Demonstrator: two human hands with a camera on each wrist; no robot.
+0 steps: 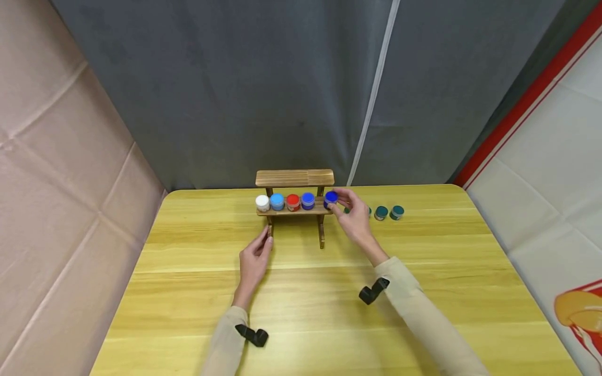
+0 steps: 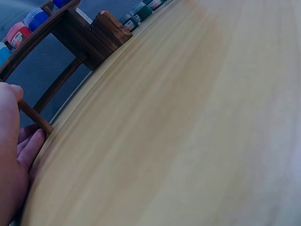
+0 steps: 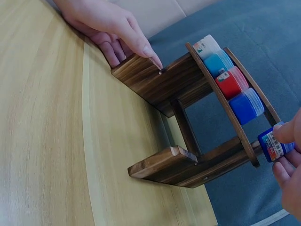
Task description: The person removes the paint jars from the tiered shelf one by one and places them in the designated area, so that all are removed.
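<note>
A small two-tier wooden rack (image 1: pixel 294 178) stands near the table's far edge. My left hand (image 1: pixel 254 261) holds its left leg, thumb on the near side and fingers behind, as the right wrist view shows. On the lower shelf sit a white paint jar (image 1: pixel 262 203), a light blue jar (image 1: pixel 277 201), a red jar (image 1: pixel 293 202) and a dark blue jar (image 1: pixel 308 200), side by side. My right hand (image 1: pixel 354 222) pinches another dark blue paint jar (image 3: pixel 273 145) at the shelf's right end. Whether that jar touches the shelf I cannot tell.
Several dark green jars (image 1: pixel 381 212) stand in a row on the table (image 1: pixel 301 303) right of the rack, some partly behind my right hand. A grey curtain (image 1: pixel 226 94) hangs behind the table, with pale panels (image 1: pixel 61 198) at the sides.
</note>
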